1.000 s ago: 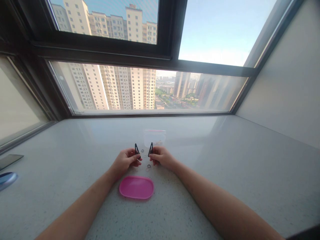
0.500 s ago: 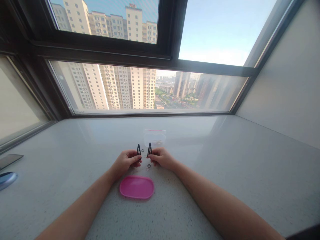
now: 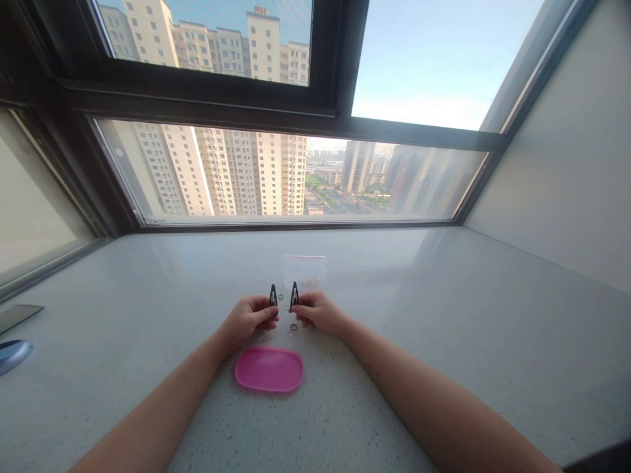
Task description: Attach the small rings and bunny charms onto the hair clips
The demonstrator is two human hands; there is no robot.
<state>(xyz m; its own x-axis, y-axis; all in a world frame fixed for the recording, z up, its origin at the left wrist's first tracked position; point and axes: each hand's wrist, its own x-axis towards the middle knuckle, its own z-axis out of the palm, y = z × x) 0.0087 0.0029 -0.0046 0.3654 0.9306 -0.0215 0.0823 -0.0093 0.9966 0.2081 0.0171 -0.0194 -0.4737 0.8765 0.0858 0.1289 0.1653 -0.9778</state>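
My left hand (image 3: pixel 254 315) pinches a black snap hair clip (image 3: pixel 273 297), held upright with its narrow end up. A second black snap hair clip (image 3: pixel 294 295) stands upright in the pinch of my right hand (image 3: pixel 317 311). The two clips are a short gap apart. Beyond them a small ring (image 3: pixel 280 297) lies on the speckled sill, and another ring (image 3: pixel 294 327) lies nearer, by the right fingertips. A pink oval tray (image 3: pixel 269 370) sits on the near side of my hands, with nothing visible in it.
A clear zip bag (image 3: pixel 305 270) with small contents lies just beyond the clips. At the far left are a flat dark-grey object (image 3: pixel 20 316) and a shiny blue rounded object (image 3: pixel 14 355). Dark window frames (image 3: pixel 296 227) edge the sill; a white wall (image 3: pixel 566 171) rises on the right.
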